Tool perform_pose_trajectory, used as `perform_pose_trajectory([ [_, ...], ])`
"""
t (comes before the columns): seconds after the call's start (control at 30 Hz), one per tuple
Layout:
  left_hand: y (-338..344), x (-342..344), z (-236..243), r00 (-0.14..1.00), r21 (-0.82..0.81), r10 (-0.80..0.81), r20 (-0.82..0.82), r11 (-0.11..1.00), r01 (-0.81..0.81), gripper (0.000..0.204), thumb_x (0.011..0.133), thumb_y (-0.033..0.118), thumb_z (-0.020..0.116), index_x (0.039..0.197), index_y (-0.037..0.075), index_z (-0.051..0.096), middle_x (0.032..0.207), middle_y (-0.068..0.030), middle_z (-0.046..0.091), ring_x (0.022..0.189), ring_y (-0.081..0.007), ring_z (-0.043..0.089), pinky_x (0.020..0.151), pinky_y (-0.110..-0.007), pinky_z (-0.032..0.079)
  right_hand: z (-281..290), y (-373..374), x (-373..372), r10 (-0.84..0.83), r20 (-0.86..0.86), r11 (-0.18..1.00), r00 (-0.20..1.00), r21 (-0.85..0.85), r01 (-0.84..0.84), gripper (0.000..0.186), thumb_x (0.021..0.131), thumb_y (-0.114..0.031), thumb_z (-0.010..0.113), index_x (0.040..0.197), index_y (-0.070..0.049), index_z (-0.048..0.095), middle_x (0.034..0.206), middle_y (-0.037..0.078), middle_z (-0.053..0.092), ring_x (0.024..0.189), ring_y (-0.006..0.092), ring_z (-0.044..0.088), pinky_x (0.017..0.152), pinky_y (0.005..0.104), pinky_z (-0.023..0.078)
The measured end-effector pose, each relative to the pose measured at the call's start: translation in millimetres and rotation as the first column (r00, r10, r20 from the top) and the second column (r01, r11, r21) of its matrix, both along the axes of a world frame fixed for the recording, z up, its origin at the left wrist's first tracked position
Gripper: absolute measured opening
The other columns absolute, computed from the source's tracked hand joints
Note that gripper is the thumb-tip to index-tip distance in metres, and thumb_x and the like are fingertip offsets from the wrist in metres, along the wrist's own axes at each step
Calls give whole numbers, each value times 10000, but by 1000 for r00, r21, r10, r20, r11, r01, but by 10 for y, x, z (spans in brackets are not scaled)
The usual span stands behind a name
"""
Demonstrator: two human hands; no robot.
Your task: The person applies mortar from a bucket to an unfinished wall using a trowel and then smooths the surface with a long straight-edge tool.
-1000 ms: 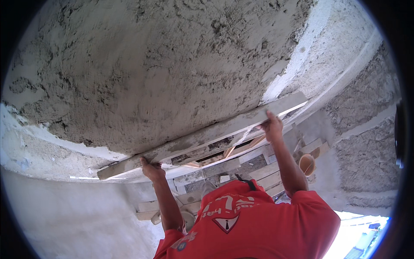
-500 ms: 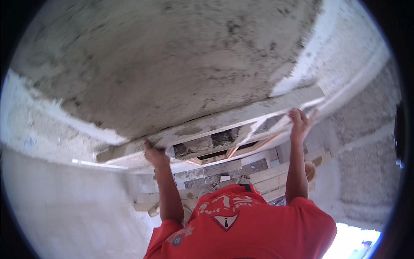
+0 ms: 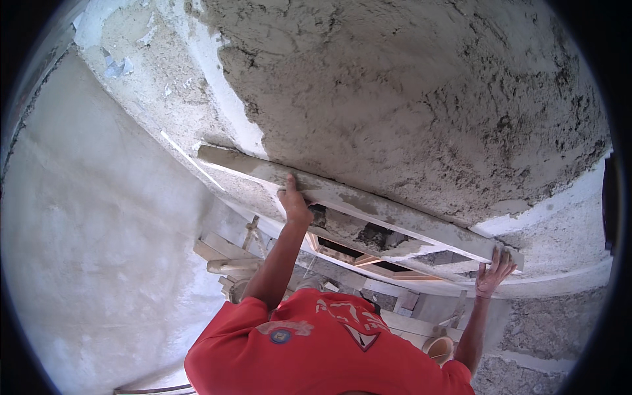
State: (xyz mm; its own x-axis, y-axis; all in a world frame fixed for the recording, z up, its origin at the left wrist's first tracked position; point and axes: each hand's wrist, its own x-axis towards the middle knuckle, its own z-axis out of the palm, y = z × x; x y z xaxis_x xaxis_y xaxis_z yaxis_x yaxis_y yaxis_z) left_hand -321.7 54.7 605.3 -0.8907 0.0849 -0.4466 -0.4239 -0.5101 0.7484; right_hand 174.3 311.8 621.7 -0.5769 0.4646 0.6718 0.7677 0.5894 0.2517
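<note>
A long, mortar-smeared screed board (image 3: 405,216) lies against the wall along the lower part of a broad patch of rough wet plaster (image 3: 395,112). In the picture it slopes down from left to right. My left hand (image 3: 295,205) grips it left of its middle, thumb up on its face, other fingers partly hidden behind its lower edge. At the board's right end, my right hand (image 3: 495,273) has its fingertips bent over the face and the palm below. Both of my arms are stretched forward.
Pale dried strips (image 3: 227,92) border the plaster patch. Below the board are wood-framed openings (image 3: 339,250). A smooth grey wall (image 3: 118,217) stands at left. Lower down are wooden planks (image 3: 411,324) and a round bucket-like container (image 3: 439,347) near my right arm.
The view has turned, so the board now tilts down to the right rather than up. My right hand, blurred with fingers raised before, now rests on the board's end. My left hand keeps its hold.
</note>
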Motion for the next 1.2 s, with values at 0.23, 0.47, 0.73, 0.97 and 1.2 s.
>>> perform_pose_trajectory([
  [0.23,-169,-566,639,957,75,112,-268,993,-95,447,906,327,573,1119,-57,490,1070,-158,560,910,-223,581,727,-392,517,319,-161,-502,142,-126,986,982,104,-130,489,957,-446,374,1298,-109,473,1264,181,449,1199,364,407,1023,559,233],
  [0.47,-352,-920,1165,928,9,101,-360,994,-105,395,907,344,544,1060,-20,557,951,-129,601,797,-249,615,675,-406,527,693,-329,-860,174,-103,981,979,105,-163,474,961,-440,377,1283,-108,482,1245,150,482,1168,346,427,987,529,277],
  [0.73,-46,-374,733,954,-34,55,-295,997,-68,490,902,411,569,1033,-51,472,987,-140,545,878,-201,532,771,-387,474,640,73,-175,200,-30,971,979,137,-194,499,961,-477,373,1291,-119,480,1260,158,477,1162,357,432,982,522,291],
  [0.97,33,-192,1020,876,134,150,-458,986,-98,442,912,332,580,1046,-57,417,1037,-160,526,946,-188,536,822,-354,482,738,99,-156,210,-42,960,977,200,-197,482,975,-453,334,1272,-103,479,1253,167,480,1145,367,437,949,512,312],
  [1.2,-269,-854,1720,851,35,225,-474,971,-237,386,901,334,548,940,-49,527,840,-124,574,691,-204,579,584,-356,496,1029,-164,-759,240,-114,949,964,238,-207,496,970,-456,331,1262,-88,493,1219,152,503,1111,356,453,940,504,287],
])
